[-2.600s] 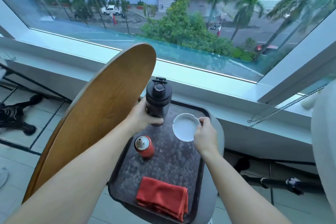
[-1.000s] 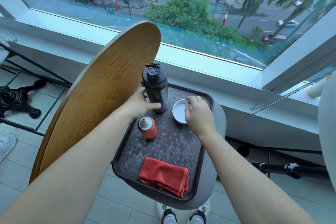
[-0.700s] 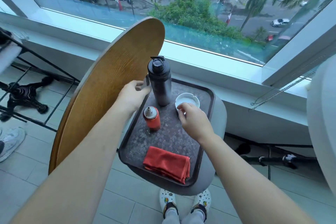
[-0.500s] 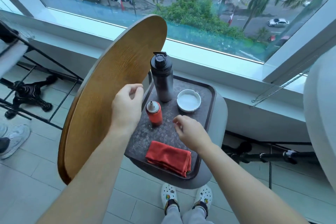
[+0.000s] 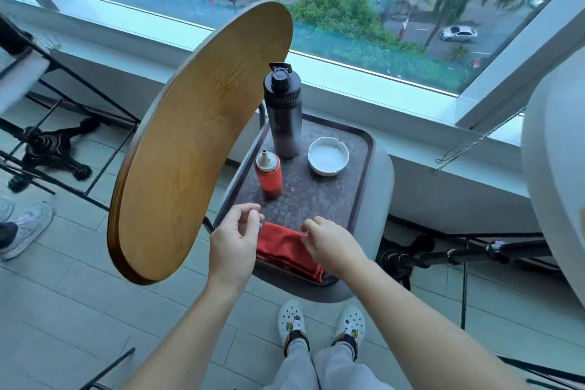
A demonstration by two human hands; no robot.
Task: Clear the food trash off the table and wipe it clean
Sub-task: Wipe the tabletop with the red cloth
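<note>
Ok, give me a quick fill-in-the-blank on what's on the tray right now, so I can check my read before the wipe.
1. The folded cloth at the near end of the tray is ____ in colour.
2. The white ashtray sits to the ____ of the dark bottle.
3. The small squeeze bottle with the pale nozzle stands ____ on the tray.
4. Both hands, left and right, hover at the ____.

Missing words: red; right; upright; cloth
</note>
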